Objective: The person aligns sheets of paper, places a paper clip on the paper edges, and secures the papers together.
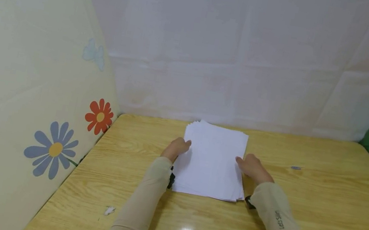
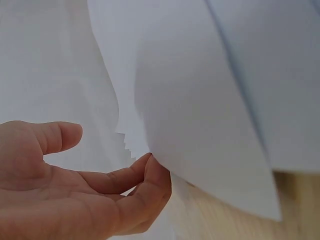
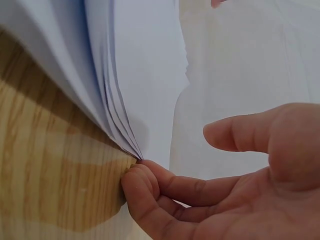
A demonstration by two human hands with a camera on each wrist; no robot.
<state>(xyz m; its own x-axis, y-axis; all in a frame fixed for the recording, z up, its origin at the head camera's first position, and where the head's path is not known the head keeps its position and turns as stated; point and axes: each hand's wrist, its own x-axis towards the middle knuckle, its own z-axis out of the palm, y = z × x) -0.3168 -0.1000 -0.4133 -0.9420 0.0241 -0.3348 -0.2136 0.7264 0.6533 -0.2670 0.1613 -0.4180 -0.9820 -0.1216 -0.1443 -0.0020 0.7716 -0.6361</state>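
A stack of white paper (image 1: 211, 160) has uneven sheet edges. At its left side is my left hand (image 1: 176, 148), at its right side my right hand (image 1: 254, 169). In the left wrist view, bent fingertips of the left hand (image 2: 90, 195) touch the edge of the curving paper (image 2: 190, 100), with the thumb held apart from it. Bowed sheets (image 3: 140, 65) meet at the fingertips of the right hand (image 3: 225, 200) in the right wrist view; that thumb also stands away from the paper. The undersides of the sheets are mostly hidden.
The wooden table (image 1: 330, 204) reaches back to a white cloth (image 1: 253, 53). A small clip-like object (image 1: 295, 168) lies right of the paper, and a white scrap (image 1: 109, 211) lies at the front left. A flower-printed cloth (image 1: 13, 62) borders the left side.
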